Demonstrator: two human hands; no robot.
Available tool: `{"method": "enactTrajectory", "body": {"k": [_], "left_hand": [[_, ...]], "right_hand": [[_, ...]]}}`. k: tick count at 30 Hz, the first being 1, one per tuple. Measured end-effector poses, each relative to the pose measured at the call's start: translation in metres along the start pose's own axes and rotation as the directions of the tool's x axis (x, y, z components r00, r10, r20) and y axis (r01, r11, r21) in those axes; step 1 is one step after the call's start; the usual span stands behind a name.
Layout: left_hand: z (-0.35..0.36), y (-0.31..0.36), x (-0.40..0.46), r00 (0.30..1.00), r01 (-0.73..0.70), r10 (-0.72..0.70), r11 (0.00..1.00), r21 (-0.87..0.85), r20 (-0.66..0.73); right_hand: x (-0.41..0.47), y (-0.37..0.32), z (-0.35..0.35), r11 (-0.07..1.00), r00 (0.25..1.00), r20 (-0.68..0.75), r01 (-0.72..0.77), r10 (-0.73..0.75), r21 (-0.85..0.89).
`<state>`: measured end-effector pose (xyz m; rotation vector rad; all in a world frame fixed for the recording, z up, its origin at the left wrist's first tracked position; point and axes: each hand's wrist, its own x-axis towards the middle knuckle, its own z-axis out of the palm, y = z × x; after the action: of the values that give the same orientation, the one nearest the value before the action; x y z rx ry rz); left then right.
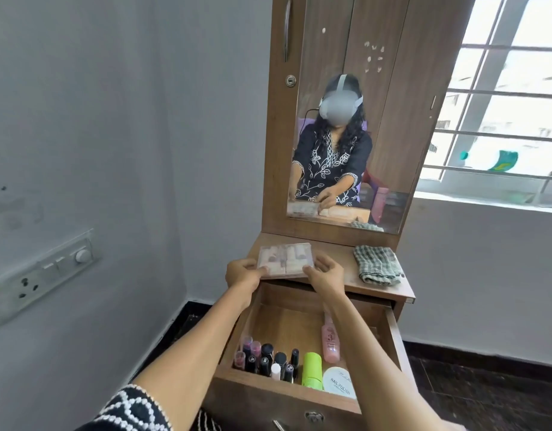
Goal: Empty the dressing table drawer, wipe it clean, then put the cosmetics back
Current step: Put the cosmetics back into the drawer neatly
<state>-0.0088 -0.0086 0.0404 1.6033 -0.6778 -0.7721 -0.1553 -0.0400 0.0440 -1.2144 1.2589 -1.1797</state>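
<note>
Head view: both hands hold a clear case [285, 259] of cosmetics at the front edge of the tabletop [346, 269], just above the open drawer [396, 340]. Left hand [243, 272] grips the case's near-left corner, fingers curled round the edge; right hand [324, 270] grips the near-right corner, fingers bent over the top, thumb at the front. The case looks flat on the tabletop or just over it — cannot tell if it touches. Contents are blurred, pinkish and beige shapes. A checked cloth [377, 264] lies folded on the tabletop to the right of the case, apart from it. The drawer is pulled out toward the camera and holds things along its near end: a cluster of dark and pink nail polish bottles [268, 359] at the near-left, a green bottle [312, 370] upright beside them, a round white tub [338, 384] marked nail polish at the near-right, touching the green bottle. A pink bottle [330, 340] lies on its side by the right wall, just behind the tub. The far half of the drawer floor is bare wood. Mirror [346, 119] above the tabletop reflects the person seated, arms reaching forward. Switch plate [41, 272] on the left wall, barred window [501, 104] at right.
</note>
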Motion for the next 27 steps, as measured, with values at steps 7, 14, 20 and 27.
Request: {"method": "enactTrajectory", "body": {"k": [7, 14, 20, 27], "left_hand": [[-0.024, -0.018, -0.036, 0.996, 0.086, -0.085, 0.996, -0.033, 0.03], [-0.033, -0.039, -0.062, 0.997, 0.052, -0.054, 0.998, 0.046, 0.054], [-0.025, -0.062, -0.069, 0.994, -0.031, 0.014, 0.986, 0.162, 0.106], [-0.013, -0.066, -0.066, 0.978, -0.189, 0.143, 0.913, 0.361, 0.151]], "right_hand": [[-0.049, 0.019, -0.013, 0.996, 0.997, -0.049, -0.051, 0.055, 0.079], [-0.077, 0.052, -0.019, 0.97, 0.978, -0.108, -0.157, 0.179, 0.185], [-0.078, 0.063, -0.02, 0.961, 0.963, -0.135, -0.206, 0.232, 0.183], [-0.073, 0.064, -0.026, 0.957, 0.953, -0.12, -0.264, 0.278, 0.123]]}}
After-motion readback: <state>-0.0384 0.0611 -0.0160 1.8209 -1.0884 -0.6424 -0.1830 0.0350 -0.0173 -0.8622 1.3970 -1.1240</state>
